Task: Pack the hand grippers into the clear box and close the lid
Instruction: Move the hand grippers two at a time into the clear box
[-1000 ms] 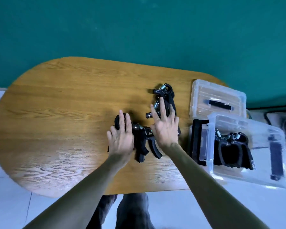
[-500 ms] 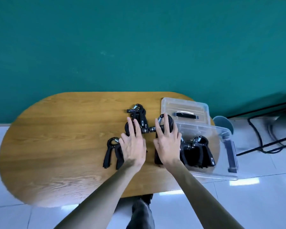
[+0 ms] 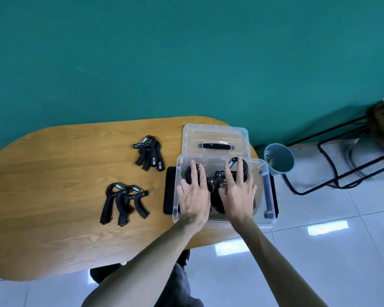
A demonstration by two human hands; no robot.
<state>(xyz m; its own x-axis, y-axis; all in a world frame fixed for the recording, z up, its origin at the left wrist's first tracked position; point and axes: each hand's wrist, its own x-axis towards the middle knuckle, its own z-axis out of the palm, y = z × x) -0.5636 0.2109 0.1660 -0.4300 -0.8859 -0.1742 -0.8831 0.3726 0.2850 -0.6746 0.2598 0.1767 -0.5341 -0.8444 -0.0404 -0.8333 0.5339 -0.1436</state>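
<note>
The clear box [image 3: 267,193] stands open at the right end of the wooden table [image 3: 53,173]. Both my hands are inside it. My left hand [image 3: 194,196] and my right hand [image 3: 237,191] press down on a bunch of black hand grippers [image 3: 213,182], with fingers curled over them. The clear lid [image 3: 215,135] with its black handle lies flat just behind the box. Two more bunches of hand grippers lie on the table: one bunch [image 3: 150,155] left of the lid, the other bunch [image 3: 122,202] nearer me on the left.
The box sits close to the table's right edge. On the tiled floor beyond stands a teal bin [image 3: 279,161] and a black metal frame [image 3: 341,171] with cables. A teal wall runs behind the table.
Both hands have moved right, from the table top into the clear box, taking a bunch of hand grippers with them. Two bunches stay on the table.
</note>
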